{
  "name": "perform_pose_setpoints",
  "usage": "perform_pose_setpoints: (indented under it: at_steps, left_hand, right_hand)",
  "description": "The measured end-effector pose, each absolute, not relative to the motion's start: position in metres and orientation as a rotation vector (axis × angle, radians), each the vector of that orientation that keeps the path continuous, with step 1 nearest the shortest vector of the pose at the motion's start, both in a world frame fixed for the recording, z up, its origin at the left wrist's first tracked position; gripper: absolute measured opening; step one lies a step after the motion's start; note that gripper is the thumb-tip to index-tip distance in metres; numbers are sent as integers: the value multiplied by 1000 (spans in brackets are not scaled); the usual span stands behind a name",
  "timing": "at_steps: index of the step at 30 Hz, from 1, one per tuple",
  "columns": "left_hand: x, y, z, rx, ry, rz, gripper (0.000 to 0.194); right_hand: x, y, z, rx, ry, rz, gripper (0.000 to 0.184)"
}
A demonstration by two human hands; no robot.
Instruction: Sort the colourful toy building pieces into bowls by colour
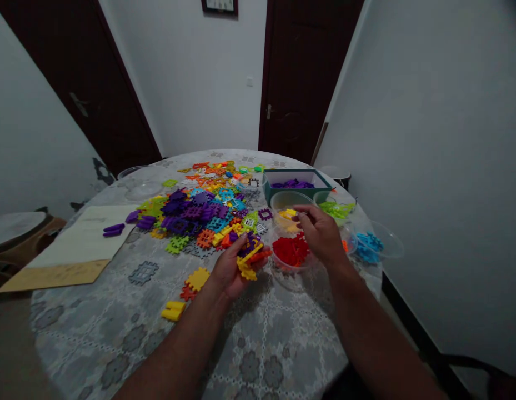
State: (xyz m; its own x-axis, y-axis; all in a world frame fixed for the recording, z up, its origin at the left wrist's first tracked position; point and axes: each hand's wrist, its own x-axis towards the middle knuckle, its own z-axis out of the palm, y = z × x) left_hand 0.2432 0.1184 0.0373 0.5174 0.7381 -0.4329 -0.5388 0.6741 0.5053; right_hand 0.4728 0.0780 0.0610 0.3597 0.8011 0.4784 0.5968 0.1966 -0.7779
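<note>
My left hand (pixel 230 272) is palm up, its fingers curled around a small bunch of plastic building pieces (pixel 248 258) in yellow, orange and purple. Over a clear round bowl (pixel 289 199) holding a few yellow pieces, my right hand (pixel 318 230) pinches at a yellow piece (pixel 289 213) by its fingertips. Just below that bowl is another clear bowl with red pieces (pixel 290 250). Left of both hands spreads a big mixed heap of interlocking pieces (pixel 195 214), mostly purple, blue and orange.
A green-edged box (pixel 324 180) holds purple pieces. Bowls of lime pieces (pixel 336 209) and blue pieces (pixel 369 247) stand to the right. A cardboard sheet (pixel 74 239), a grey frame piece (pixel 143 273) and yellow pieces (pixel 173 311) lie on the patterned tablecloth (pixel 258 344).
</note>
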Motion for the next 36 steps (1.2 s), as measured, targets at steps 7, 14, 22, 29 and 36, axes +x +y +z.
perform_pose_setpoints:
  at_steps: [7,14,22,29,36]
  left_hand:
    - [247,116,36,333,587,816,15]
    - [249,116,33,349,621,842,18]
    - [246,113,40,381,722,813,27]
    - [245,113,42,373,688,866,27]
    - [244,114,40,350,631,868,24]
  right_hand:
    - [404,41,82,-1088,-2111,340,34]
    - [401,46,78,-1096,-1962,502,19]
    - [478,75,76,-1493,-1432,400,24]
    - [508,87,55,-1618,-1319,240,47]
    - [457,53,82,-1291,-1960,407,26]
